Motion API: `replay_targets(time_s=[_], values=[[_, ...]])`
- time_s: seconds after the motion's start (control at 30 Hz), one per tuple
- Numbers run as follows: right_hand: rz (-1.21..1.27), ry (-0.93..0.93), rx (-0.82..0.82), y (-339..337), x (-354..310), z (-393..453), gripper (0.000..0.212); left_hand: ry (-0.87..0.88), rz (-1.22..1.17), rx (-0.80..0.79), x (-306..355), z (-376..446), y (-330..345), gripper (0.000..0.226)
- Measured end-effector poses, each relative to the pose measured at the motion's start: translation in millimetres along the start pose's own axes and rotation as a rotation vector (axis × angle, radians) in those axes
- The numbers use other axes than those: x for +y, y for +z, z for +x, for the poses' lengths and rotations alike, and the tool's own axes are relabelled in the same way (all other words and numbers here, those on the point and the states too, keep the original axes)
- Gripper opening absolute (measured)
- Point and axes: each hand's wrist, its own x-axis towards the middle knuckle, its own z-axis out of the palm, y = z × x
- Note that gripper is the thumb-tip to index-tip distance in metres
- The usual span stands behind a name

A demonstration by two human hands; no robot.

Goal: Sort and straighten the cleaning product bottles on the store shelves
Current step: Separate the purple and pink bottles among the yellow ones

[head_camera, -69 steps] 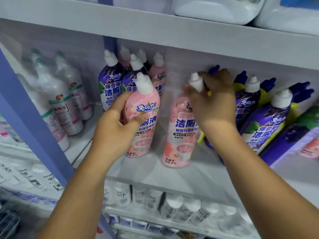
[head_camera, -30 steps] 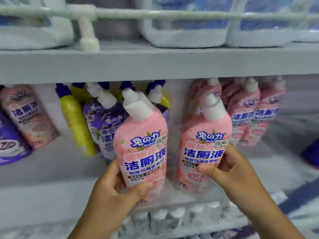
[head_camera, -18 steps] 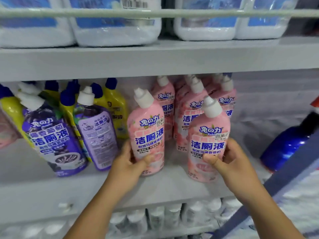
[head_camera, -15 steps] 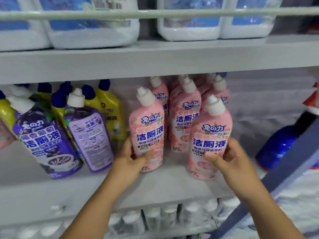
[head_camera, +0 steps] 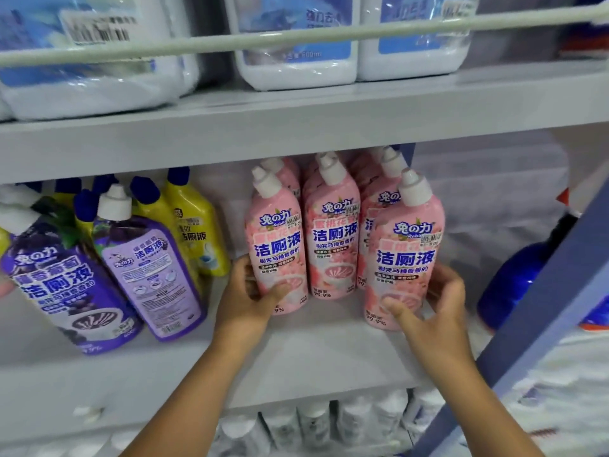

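Several pink toilet-cleaner bottles with white caps stand on the grey middle shelf [head_camera: 313, 354]. My left hand [head_camera: 252, 298] grips the lower part of the left pink bottle [head_camera: 276, 239], thumb across its front. My right hand [head_camera: 431, 308] holds the base of the front right pink bottle [head_camera: 407, 249], thumb on its front and fingers round its right side. Another pink bottle [head_camera: 333, 232] stands between them, with more pink ones behind. Both held bottles stand upright on the shelf.
Two purple bottles [head_camera: 62, 278] [head_camera: 148, 268] lean to the left, with yellow blue-capped bottles [head_camera: 194, 225] behind them. A dark blue bottle [head_camera: 517, 282] sits at the right behind a blue upright [head_camera: 543, 328]. White jugs [head_camera: 296, 44] fill the shelf above; white bottles [head_camera: 329, 427] below.
Both hands carried the two pink bottles rightward along the shelf and set them in with the pink group. In the last half second they were pushed slightly further back.
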Motion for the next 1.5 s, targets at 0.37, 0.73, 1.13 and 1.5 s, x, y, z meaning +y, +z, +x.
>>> replay_targets(time_s=[0.37,0.73,1.13,1.5], values=[[-0.081,-0.019,0.014,5,19,7,0.055,0.004,0.007,0.037,-20,8,10,0.056],[-0.130,-0.001,-0.029,9,27,9,0.058,-0.049,-0.073,0.063,-22,15,13,0.051],[-0.002,-0.035,0.005,12,-6,18,0.073,0.004,-0.058,0.115,5,30,8,0.039],[0.010,-0.056,-0.030,18,3,23,0.069,-0.031,-0.040,0.110,7,33,4,0.034]])
